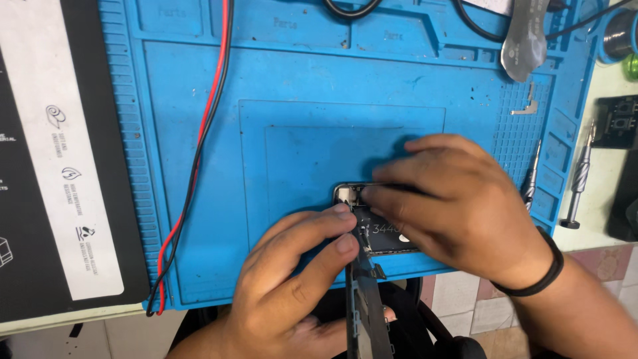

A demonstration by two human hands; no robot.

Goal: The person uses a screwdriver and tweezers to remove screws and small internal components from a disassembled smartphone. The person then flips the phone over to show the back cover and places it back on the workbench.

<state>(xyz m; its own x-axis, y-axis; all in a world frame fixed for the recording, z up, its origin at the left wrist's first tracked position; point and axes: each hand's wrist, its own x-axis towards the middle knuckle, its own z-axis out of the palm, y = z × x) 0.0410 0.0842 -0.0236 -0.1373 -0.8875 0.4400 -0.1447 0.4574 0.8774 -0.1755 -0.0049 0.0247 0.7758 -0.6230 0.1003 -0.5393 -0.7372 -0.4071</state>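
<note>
- The blue work mat (pixel 199 133) covers most of the tabletop; its moulded trays along the far edge hold loops of black cable (pixel 349 8) and a grey flat tool (pixel 525 40).
- A small metal bracket (pixel 528 105) lies in the ribbed tray at the mat's far right corner.
- An opened phone (pixel 382 229) lies at the mat's near edge, middle.
- The left hand (pixel 292 279) pinches a dark strip (pixel 365 306) that rises from the phone.
- The right hand (pixel 452 199) lies flat over the phone, fingers pressed together.
- A black sheet with a white label strip (pixel 60 146) bearing 3 small icons lies along the mat's left edge.
- 2 wires, red and black (pixel 199 146), run down the mat's left side.
- A silver screwdriver (pixel 579 176) lies off the mat's right edge.
</note>
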